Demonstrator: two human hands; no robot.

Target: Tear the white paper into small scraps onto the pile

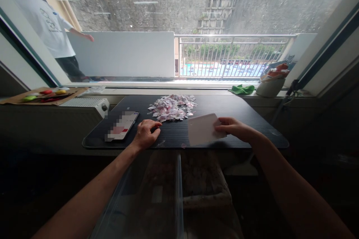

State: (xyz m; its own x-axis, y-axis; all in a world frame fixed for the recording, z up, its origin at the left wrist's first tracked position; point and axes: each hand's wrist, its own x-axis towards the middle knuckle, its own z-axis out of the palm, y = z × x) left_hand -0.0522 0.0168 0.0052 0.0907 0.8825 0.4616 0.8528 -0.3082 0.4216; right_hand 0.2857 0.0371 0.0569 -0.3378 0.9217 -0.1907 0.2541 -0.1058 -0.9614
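My right hand [231,127] grips a plain whitish card [203,129] by its right edge, thumb on one side and fingers on the other. The card is held tilted just over the dark table [174,140], near the front edge. Behind it lies a loose heap of small torn or cut paper scraps [172,107], whitish with pink and grey patches. My left hand [147,132] rests on the table left of the card, fingers loosely curled with a gap to the thumb, nothing seen in it. Left of that hand lies a phone [123,127] with its screen lit.
Below the table edge are a clear plastic bin [178,194] and a brownish box-like container [207,201]. On the sill sit a green cloth [241,89] and a filled pale pot [270,86]. A radiator [86,105] stands left. A person [46,30] is beyond the window.
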